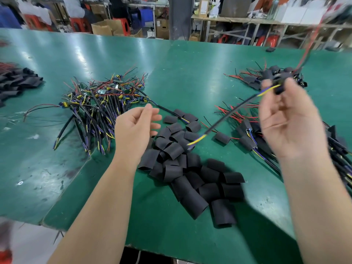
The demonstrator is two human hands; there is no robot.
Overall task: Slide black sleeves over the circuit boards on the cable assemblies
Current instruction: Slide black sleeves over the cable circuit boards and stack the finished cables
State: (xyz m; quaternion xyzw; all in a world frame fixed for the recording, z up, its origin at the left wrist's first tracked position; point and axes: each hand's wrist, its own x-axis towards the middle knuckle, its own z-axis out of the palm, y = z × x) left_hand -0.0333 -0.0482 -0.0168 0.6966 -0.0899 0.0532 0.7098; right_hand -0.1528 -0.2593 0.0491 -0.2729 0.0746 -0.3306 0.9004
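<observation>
Fingers (286, 86) of the right hand (291, 121) are curling around and pinching a black sleeve (278, 89) at the upper end of a cable assembly (228, 115), though motion blur is hiding exactly how they are gripping it. From those fingertips the cable is hanging down and leftward, its yellow and blue wire ends dangling over the pile of loose sleeves (192, 174). Its red leads (313, 40) are trailing upward beyond the fingers. The left hand (134, 130) is hovering with its fingers (152, 116) loosely spread, holding nothing, just left of that pile. Beyond the left fingertips a heap of bare assemblies (102, 103) is lying on the green table (190, 63). Beyond the right fingertips, sleeved assemblies (253, 80) are lying.
</observation>
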